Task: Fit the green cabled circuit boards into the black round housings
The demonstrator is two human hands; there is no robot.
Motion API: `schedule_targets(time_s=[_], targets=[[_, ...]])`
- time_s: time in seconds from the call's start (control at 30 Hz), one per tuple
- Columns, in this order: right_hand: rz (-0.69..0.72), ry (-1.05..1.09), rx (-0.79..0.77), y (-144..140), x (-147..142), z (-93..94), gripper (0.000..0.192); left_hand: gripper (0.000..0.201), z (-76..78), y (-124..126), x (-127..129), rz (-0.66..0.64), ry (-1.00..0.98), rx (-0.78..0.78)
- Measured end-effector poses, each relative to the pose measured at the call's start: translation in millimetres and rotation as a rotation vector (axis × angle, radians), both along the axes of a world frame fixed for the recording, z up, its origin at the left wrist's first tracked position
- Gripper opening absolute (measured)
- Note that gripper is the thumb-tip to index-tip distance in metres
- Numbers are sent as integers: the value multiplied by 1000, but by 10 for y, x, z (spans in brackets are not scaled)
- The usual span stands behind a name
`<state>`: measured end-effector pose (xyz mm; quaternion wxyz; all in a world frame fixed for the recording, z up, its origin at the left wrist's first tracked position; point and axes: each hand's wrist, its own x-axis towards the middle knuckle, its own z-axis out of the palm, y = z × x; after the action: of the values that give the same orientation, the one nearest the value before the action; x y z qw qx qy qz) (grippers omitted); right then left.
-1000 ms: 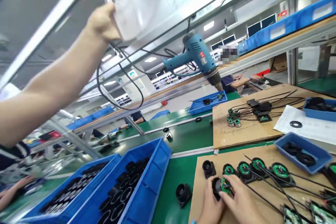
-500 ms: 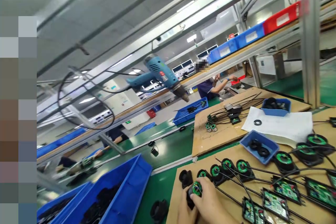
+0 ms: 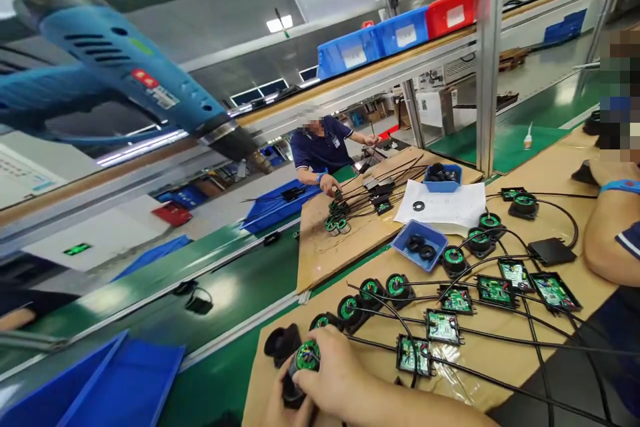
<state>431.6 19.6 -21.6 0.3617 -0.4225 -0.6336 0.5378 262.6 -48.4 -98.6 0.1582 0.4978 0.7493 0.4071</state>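
Both my hands are at the bottom edge, closed around one small black motor part with a green winding ring [image 3: 306,357]. My left hand [image 3: 277,407] grips it from below left. My right hand [image 3: 336,379] wraps it from the right, thumb next to the green ring. A black round housing [image 3: 283,341] stands just beyond on the cardboard mat [image 3: 505,353]. A row of similar green-ringed parts [image 3: 373,290] runs away to the right, wired by black cables to several small circuit boards [image 3: 442,325].
A blue heat gun [image 3: 125,73] hangs at upper left over the green conveyor [image 3: 150,293]. A small blue tray [image 3: 419,245] holds black rings. A blue bin [image 3: 100,387] is at lower left. A co-worker's arm [image 3: 607,233] rests at right; another person [image 3: 320,147] works opposite.
The view has swung right and down, so the heat gun looms larger at upper left. The raised arm at the left is gone from view. My hands stay on the same part.
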Motion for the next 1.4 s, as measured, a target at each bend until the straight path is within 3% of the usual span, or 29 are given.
schedule_targets(time_s=[0.13, 0.23, 0.37, 0.5, 0.67, 0.8, 0.93, 1.17, 1.4], targets=[[-1, -21, 43, 1, 5, 3, 54, 68, 92, 52, -106, -47, -11, -48], [-33, -14, 95, 11, 6, -50, 56, 66, 183, 97, -145, -115, -22, 17], [-113, 75, 204, 128, 63, -86, 44, 56, 359, 213, -218, -233, 107, 141], [-190, 55, 256, 288, 82, 127, 35, 54, 478, 343, -296, -282, 165, 271], [-172, 11, 332, 183, -122, 406, 37, 51, 402, 306, -262, -211, 94, 354], [-215, 73, 149, 37, -229, 289, 40, 55, 316, 171, -270, -212, 122, 425], [-198, 196, 25, 19, -178, 133, 44, 59, 333, 133, -333, -246, 220, 452], [-257, 47, 237, 23, -173, 33, 46, 48, 367, 172, -386, -271, 227, 412], [-307, 47, 476, 44, -185, 52, 42, 50, 293, 147, -377, -296, 240, 427]])
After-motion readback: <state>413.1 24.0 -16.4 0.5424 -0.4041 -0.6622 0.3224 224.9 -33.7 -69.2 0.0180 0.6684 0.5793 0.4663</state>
